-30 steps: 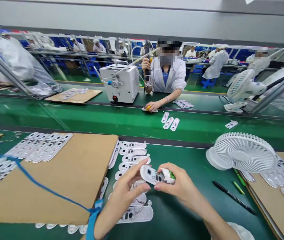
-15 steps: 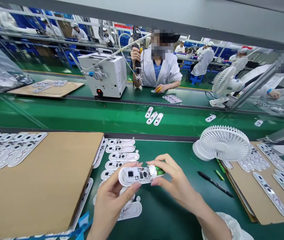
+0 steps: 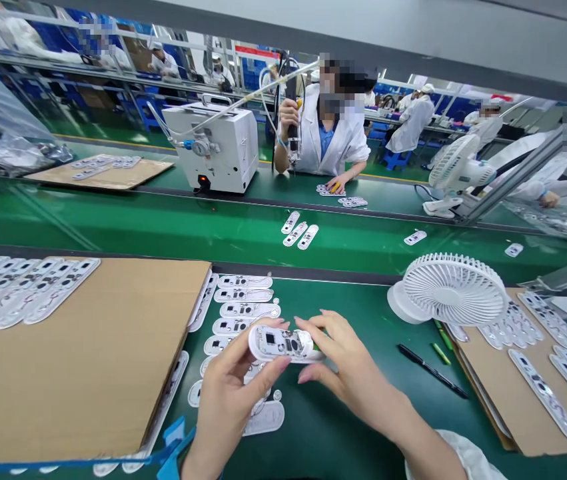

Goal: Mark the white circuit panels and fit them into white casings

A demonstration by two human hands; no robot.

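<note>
Between my hands is a white oval plastic housing (image 3: 286, 345), with a circuit board and a dark square chip showing on its upper face. My left hand (image 3: 236, 380) is closed on the housing's left end, thumb along the near edge and fingers behind. My right hand (image 3: 346, 360) curls round its right end, fingers over the top and thumb low at the near side. A bit of a green battery (image 3: 316, 347) shows under the right fingers; most of it is hidden. Beneath and left of my hands runs a column of similar white housings (image 3: 246, 310).
On the left, a cardboard sheet (image 3: 88, 360) carries several housings; another cardboard stack (image 3: 503, 400) is at right. A white fan head (image 3: 453, 290), a black pen (image 3: 433, 371) and a loose green battery (image 3: 441, 353) lie nearby. Beyond the green conveyor (image 3: 223, 230), a co-worker (image 3: 323, 133) holds a screwdriver.
The housing has tilted and the green battery at its right end shows less, the right fingers now covering more of it. Across the belt, the co-worker's screwdriver and other hand have shifted.
</note>
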